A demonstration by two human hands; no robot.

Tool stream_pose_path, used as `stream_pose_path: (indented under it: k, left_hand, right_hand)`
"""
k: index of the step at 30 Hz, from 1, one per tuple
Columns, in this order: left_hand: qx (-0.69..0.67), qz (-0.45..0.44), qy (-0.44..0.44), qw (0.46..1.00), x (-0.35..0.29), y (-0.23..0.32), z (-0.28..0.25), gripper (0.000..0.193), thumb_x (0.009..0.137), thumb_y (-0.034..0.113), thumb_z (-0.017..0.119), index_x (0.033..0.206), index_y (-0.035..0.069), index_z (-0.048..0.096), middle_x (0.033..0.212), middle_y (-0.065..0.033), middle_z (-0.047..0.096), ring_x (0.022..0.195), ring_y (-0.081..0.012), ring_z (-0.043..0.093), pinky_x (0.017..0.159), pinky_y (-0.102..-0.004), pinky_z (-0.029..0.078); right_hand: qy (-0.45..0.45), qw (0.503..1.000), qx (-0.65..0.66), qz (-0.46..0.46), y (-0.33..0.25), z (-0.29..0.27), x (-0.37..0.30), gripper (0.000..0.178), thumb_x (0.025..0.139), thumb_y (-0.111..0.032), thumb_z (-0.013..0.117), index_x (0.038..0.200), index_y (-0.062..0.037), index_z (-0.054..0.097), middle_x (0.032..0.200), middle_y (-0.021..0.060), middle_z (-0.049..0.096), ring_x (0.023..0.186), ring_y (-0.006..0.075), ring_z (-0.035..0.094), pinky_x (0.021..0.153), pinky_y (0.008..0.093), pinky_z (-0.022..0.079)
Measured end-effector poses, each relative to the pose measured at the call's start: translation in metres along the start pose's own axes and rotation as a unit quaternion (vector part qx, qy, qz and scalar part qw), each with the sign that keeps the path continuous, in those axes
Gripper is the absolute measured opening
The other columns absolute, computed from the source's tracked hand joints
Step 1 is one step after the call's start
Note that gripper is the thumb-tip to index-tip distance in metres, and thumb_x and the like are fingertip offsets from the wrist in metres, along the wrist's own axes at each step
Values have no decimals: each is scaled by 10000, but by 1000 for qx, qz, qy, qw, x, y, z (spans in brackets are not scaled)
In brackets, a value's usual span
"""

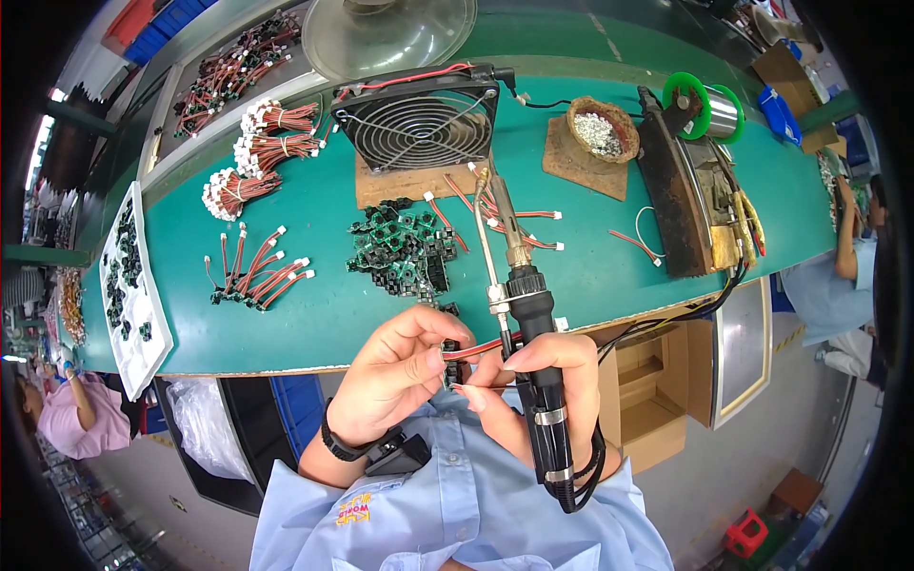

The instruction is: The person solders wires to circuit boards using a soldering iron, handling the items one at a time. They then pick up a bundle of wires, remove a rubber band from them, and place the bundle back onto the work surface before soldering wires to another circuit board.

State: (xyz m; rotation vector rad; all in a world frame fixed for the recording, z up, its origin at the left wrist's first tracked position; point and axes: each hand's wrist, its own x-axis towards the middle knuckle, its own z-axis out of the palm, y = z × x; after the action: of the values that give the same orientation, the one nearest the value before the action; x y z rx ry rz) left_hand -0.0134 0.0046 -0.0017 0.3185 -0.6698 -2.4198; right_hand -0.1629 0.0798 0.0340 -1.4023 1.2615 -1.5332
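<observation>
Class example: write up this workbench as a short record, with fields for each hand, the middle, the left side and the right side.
Left hand: pinching a small black part beside a red wire
Right hand: gripping a soldering iron, tip pointing away from the wearer
Middle: pile of green-and-black parts in front of a black fan
Left side: white tray with dark parts; bundled wires
Right side: brown bowl; green spool of silvery wire
</observation>
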Motion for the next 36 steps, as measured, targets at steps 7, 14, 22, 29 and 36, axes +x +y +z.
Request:
stream_pose_path:
  k: [7, 14, 22, 29, 36]
  left_hand:
    - [14, 6, 4, 1000, 1, 1, 2, 190, 895, 108, 553, 1057, 11, 530, 1048, -100, 571, 995, -180, 543, 839, -292, 419]
    - [35, 14, 9, 999, 1, 1, 2, 196, 893, 116, 558, 1057, 12, 530, 1038, -98, 568, 993, -177, 538, 842, -291, 415]
    - [60, 22, 19, 998, 0, 1, 2, 197, 886, 114, 571, 1049, 10, 537, 1036, -99, 566, 984, -176, 539, 836, -297, 417]
    - [99, 39, 29, 994, 0, 2, 4, 196, 875, 108, 586, 1036, 5, 545, 1027, -106, 567, 963, -185, 549, 826, -306, 428]
    - [118, 60, 33, 991, 1, 1, 5, 198, 870, 103, 589, 1035, 1, 548, 1005, -113, 570, 950, -193, 554, 827, -309, 429]
  right_hand:
    - [-16, 1000, 14, -17, 3, -2, 1, 422, 756, 100, 639, 1027, -32, 343, 797, 134, 571, 680, 140, 613, 621, 267, 513]
    - [2, 1000, -17, -27, -2, -2, 3, 406, 741, 84, 668, 1014, -28, 389, 846, 93, 552, 701, 137, 628, 644, 253, 513]
    - [-1, 1000, -7, -25, -1, -4, 3, 406, 734, 76, 681, 1011, -31, 404, 883, 83, 526, 718, 137, 633, 652, 255, 515]
    - [-13, 1000, -2, -3, 1, -6, 1, 419, 733, 81, 678, 1018, -33, 393, 828, 90, 567, 723, 143, 633, 668, 271, 515]
    - [-15, 1000, 15, 7, 2, -6, 2, 420, 733, 88, 672, 1018, -32, 388, 816, 102, 580, 729, 151, 634, 681, 281, 516]
